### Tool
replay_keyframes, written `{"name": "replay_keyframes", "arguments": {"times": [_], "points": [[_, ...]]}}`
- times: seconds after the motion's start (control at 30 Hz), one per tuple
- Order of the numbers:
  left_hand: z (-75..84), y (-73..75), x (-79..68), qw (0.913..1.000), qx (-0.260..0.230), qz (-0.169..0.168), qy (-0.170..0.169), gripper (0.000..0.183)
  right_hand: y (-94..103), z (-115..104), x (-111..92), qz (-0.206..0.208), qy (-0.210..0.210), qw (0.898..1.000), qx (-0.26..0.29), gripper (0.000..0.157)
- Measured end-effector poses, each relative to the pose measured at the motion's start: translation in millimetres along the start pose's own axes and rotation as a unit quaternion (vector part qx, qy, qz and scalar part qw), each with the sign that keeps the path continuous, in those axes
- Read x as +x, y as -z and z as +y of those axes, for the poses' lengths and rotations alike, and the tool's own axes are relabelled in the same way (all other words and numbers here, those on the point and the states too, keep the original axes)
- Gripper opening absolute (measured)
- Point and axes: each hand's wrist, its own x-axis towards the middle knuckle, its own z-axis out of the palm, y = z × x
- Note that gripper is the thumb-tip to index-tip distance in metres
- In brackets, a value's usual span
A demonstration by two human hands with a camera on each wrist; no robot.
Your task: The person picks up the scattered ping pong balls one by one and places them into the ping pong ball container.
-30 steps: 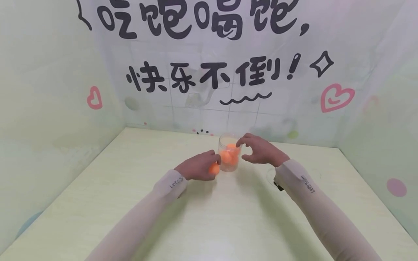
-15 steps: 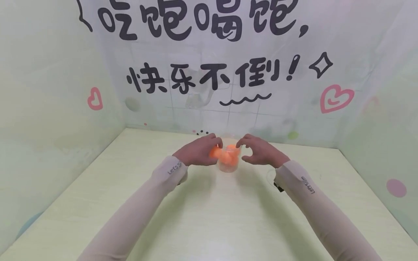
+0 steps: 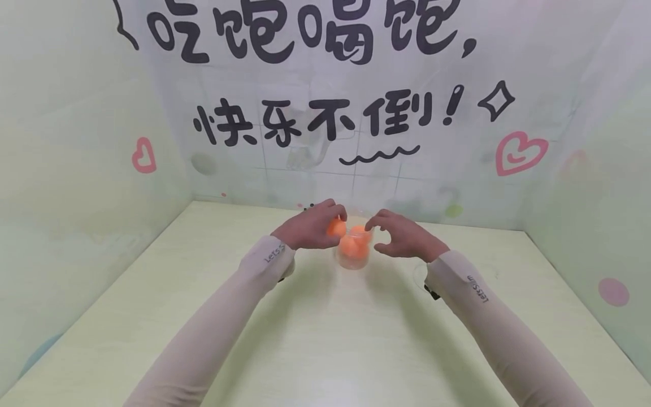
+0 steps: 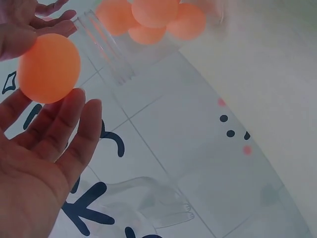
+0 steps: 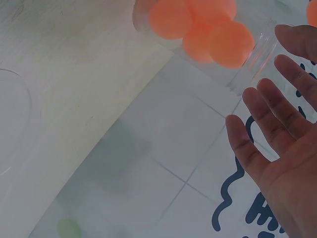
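My left hand (image 3: 307, 229) pinches an orange ping-pong ball (image 4: 49, 69) between thumb and fingers, just left of the jar's mouth and at about rim height. A clear plastic jar (image 3: 353, 263) stands upright on the table with several orange balls (image 3: 355, 246) inside. At the jar's right side is my right hand (image 3: 404, 234), its index fingertip right at the rim and its thumb lower, held apart. The right wrist view shows that hand's fingers (image 5: 262, 111) loosely spread beside the threaded mouth, with nothing held in the palm.
A clear round lid (image 5: 17, 124) lies on the pale table (image 3: 325, 339) to the right of the jar, partly behind the right sleeve in the head view. A printed back wall (image 3: 285, 186) rises close behind the jar, with side walls left and right.
The left hand has risen with the ball from beside the jar's lower wall up to its rim. The right hand has stayed in place beside the jar.
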Motion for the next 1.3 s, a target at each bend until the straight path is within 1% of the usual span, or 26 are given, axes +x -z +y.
{"name": "replay_keyframes", "arguments": {"times": [0.13,0.3,0.43,0.57,0.63,0.73,0.83,1.07,1.3], "points": [[-2.3,2.7,6.2,0.9999,0.007,0.005,0.009,0.029,-1.3,1,0,-0.001,-0.002,1.0,-0.004,0.033],[-3.9,9.4,18.0,0.9999,0.006,0.013,0.007,0.028,-2.1,0,0,-0.003,-0.01,1.0,-0.011,0.033],[-1.5,13.2,25.8,0.9998,0.002,0.014,0.011,0.028,-3.7,0,1,-0.005,-0.017,1.0,-0.008,0.034],[2.6,13.8,29.9,0.9998,0.005,0.011,0.017,0.028,-4.6,1,1,-0.001,-0.011,1.0,-0.004,0.034],[3.5,13.2,32.2,0.9997,0.011,0.009,0.021,0.028,-4.7,1,0,0.0,-0.008,1.0,-0.005,0.034],[2.5,10.9,36.3,0.9994,0.014,0.004,0.03,0.028,-5.1,1,0,-0.002,-0.014,1.0,-0.007,0.035],[-0.8,7.1,41.6,0.9992,0.016,0.001,0.036,0.028,-5.6,0,1,-0.007,-0.021,1.0,-0.003,0.036],[-8.5,-0.3,53.6,0.9987,0.028,-0.007,0.043,0.031,-6.4,-2,-1,-0.009,-0.019,1.0,-0.004,0.036],[-12.6,-2.3,59.4,0.9978,0.037,-0.014,0.053,0.033,-7.4,0,-1,-0.013,-0.028,0.999,-0.011,0.037]]}}
